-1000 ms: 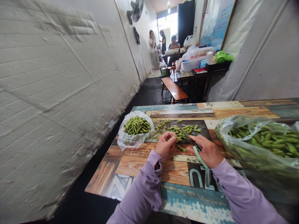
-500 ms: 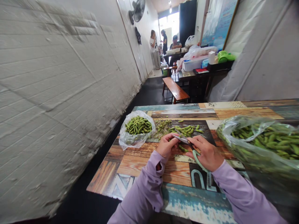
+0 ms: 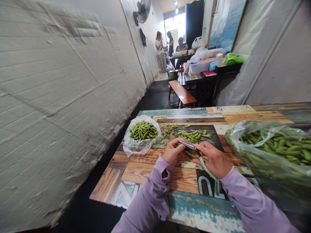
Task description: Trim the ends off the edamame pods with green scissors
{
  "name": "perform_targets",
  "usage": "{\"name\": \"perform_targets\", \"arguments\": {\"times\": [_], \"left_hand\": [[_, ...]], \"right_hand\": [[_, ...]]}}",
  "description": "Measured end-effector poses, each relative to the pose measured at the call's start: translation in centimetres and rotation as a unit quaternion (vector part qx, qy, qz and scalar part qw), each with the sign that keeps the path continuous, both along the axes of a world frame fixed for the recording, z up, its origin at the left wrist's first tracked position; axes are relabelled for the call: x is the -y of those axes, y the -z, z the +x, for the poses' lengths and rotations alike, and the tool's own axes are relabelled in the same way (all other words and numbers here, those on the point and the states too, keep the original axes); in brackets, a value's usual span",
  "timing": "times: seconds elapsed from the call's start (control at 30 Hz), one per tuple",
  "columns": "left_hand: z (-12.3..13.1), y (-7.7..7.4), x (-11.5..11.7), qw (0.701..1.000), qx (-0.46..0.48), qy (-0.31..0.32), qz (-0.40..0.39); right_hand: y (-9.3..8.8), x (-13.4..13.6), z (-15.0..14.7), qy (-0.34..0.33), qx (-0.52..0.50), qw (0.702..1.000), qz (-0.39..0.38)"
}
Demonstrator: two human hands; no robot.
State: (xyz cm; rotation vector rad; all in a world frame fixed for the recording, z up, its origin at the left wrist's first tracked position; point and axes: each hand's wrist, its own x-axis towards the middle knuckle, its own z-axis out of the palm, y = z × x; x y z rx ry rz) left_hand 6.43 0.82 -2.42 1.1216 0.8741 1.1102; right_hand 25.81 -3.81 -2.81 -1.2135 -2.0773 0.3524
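Note:
My right hand (image 3: 215,158) is closed around a pair of scissors (image 3: 203,165) with pale green handles. The scissor blades point left, parted a little, and reach the fingertips of my left hand (image 3: 172,151). That hand is pinched on an edamame pod, mostly hidden by the fingers and blades. Just beyond both hands lies a loose pile of edamame pods (image 3: 194,135), and a single pod (image 3: 190,154) rests between them. Left of the pile are small green trimmings (image 3: 168,132). A clear plastic bag (image 3: 132,147) at the left holds more pods (image 3: 143,131).
At the right, a large clear bag (image 3: 245,152) full of pods (image 3: 289,147) stands on the patterned table (image 3: 145,173). Behind the table are a wooden bench (image 3: 182,93) and another table with a white tub (image 3: 200,67). Several people are farther back. A white wall (image 3: 60,97) runs along the left.
Both hands and the scissors stay almost in place. The scissor blades shift slightly at the left fingertips, and the whole view drifts a little.

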Motion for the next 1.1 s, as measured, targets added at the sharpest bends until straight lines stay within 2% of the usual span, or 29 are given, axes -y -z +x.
{"name": "perform_targets", "arguments": {"times": [0.23,0.47,0.77,1.1], "left_hand": [[-0.1,0.06,-0.01,1.0,-0.007,0.01,0.007],[0.07,0.04,0.07,1.0,-0.002,0.012,-0.024],[0.08,-0.09,0.06,1.0,0.001,-0.001,-0.016],[0.14,-0.19,0.19,1.0,0.014,0.016,-0.021]], "right_hand": [[-0.02,-0.02,0.1,-0.015,-0.013,1.0,0.004],[-0.11,0.08,0.18,-0.004,0.017,1.0,-0.003],[-0.32,0.17,0.02,0.007,0.026,1.0,-0.006],[-0.04,0.11,0.21,0.01,0.04,0.999,0.001]]}}
